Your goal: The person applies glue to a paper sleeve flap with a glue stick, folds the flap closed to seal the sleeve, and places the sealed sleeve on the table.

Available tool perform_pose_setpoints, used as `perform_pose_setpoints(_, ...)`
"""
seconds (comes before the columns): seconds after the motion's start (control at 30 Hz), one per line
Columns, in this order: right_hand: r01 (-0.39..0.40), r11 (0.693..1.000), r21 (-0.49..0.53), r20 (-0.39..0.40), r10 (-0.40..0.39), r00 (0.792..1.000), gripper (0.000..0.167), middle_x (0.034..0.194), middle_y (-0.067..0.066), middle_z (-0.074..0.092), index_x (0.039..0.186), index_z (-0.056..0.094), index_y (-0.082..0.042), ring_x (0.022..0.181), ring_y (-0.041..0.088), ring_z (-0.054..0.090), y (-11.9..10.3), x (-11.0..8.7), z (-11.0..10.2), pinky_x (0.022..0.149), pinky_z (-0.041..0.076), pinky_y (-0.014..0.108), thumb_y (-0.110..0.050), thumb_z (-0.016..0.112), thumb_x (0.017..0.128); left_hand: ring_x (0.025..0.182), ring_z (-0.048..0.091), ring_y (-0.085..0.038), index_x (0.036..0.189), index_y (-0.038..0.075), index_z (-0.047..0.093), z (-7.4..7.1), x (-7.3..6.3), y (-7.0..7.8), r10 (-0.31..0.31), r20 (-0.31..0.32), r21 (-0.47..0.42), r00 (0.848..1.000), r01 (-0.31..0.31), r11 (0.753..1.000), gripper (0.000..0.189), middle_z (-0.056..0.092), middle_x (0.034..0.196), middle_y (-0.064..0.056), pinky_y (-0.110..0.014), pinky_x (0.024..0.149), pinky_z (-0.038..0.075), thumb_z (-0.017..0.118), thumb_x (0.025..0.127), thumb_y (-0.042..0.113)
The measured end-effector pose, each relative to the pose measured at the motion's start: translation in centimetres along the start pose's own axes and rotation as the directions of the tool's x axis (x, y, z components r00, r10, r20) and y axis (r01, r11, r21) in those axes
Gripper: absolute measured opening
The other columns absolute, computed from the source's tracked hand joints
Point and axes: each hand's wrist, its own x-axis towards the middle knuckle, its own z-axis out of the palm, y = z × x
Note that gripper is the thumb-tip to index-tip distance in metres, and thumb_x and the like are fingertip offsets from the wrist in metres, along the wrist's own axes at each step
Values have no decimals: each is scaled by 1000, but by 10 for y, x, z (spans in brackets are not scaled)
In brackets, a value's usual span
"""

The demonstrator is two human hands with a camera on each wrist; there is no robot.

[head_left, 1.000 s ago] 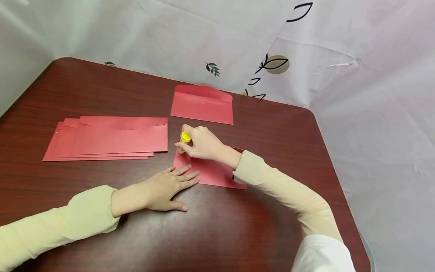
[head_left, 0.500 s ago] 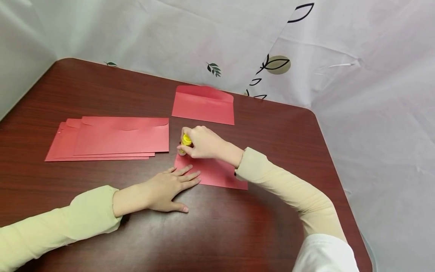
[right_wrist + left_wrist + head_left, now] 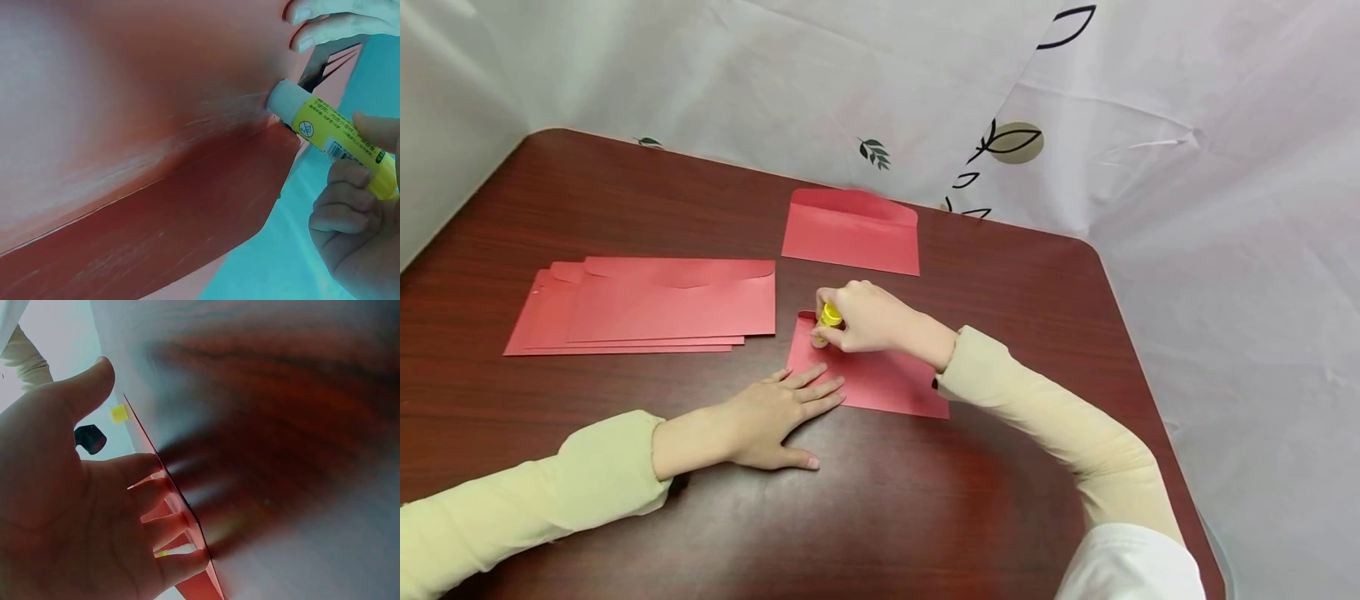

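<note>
Grasping glue stick point(image 3: 331, 132) in right grip point(image 3: 871, 317); resting spread left grip point(image 3: 767, 423) partly on envelope point(image 3: 883, 382). Could buckle it by dragging too hard.

From the head I'm looking forward and down from well above the table point(image 3: 880, 525), taking in the left hand point(image 3: 767, 422), the right hand point(image 3: 872, 318) and the backdrop point(image 3: 835, 75). On the left wrist I'm peering close along the palm toward the edge of the envelope point(image 3: 891, 385), the view tilting. On the right I'm looking closely past the glue stick point(image 3: 331, 131) across that envelope, which all three views are sharing.
</note>
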Motion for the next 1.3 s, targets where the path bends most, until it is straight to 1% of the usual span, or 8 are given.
perform_pose_setpoints(0.17,-13,999,-46,0,13,1000,22,62,-4,59,91,61,-11,53,7,52,5,-11,-3,53,42,18,-31,67,87,145,27,-35,147,11,39,-2,2,1,-6,14,-27,1000,6,1000,75,33,156,-7,-62,110,28,63,88,50)
perform_pose_setpoints(0.3,-29,998,-52,-4,29,1000,21,61,-4,60,90,62,-11,52,7,52,9,-20,-3,52,42,18,-31,67,87,145,26,-36,148,11,38,-3,2,2,-12,27,-43,1000,14,999,76,32,157,-6,-62,111,27,62,88,50)
perform_pose_setpoints(0.53,-71,995,-73,-22,70,997,22,63,-5,61,91,63,-10,52,7,52,15,-34,-3,52,43,19,-31,67,87,145,27,-36,148,12,39,-1,1,1,-8,14,-31,1000,9,999,78,34,156,-5,-62,110,29,63,86,52)
perform_pose_setpoints(0.7,-92,994,-59,-42,89,995,22,61,-5,60,90,63,-10,50,7,50,23,-48,-3,50,42,18,-31,67,87,145,26,-36,148,12,38,-1,2,1,-11,16,-25,1000,12,1000,79,33,156,-5,-62,110,29,63,86,53)
perform_pose_setpoints(0.87,-130,991,-39,-61,128,990,24,60,-4,58,90,62,-9,49,7,48,31,-65,-3,49,42,18,-31,69,85,145,25,-35,149,12,37,-2,2,2,-17,31,-31,999,18,999,80,33,156,-6,-62,110,29,63,86,53)
perform_pose_setpoints(1.07,-185,982,-28,-78,182,980,24,62,-5,60,89,62,-10,50,6,50,38,-81,-3,50,44,20,-32,71,84,146,24,-35,149,12,36,-3,1,2,-22,36,-32,999,23,999,80,32,157,-7,-62,110,28,63,86,53)
perform_pose_setpoints(1.3,-243,970,-13,-90,241,966,23,57,-7,56,88,62,-10,48,7,46,46,-100,-4,47,41,21,-31,71,84,146,24,-34,149,12,35,-1,2,2,-22,34,-21,999,23,1000,81,31,157,-6,-61,111,28,64,85,53)
